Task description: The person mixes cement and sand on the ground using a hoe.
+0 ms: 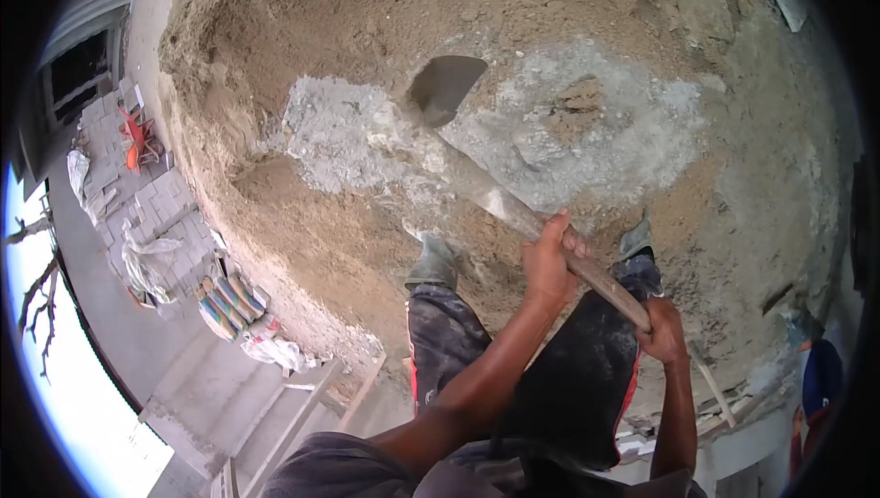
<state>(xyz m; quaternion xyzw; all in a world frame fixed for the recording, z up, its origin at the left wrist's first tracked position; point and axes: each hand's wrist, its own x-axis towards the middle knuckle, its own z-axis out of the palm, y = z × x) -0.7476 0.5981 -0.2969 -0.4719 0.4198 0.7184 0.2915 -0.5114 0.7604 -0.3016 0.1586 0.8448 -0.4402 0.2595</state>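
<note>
Shovel (524,216) extends across the broad sand heap (312,3), its blade (449,90) between patches of grey powder (596,168). Grey blocks (170,203) lie left, near a striped bundle (229,306) and a red-orange object (137,139), too small to identify. Boots (433,262) flank the handle (607,287). Left hand (548,267) grips mid-handle; right hand (663,328) clasps its end.

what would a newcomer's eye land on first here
Probably the shovel, slanting across the middle in the left hand and, nearer its end, the right hand. Pale grey powder lies either side of its blade, on brown sand. Far left, an orange object stands out.
</note>
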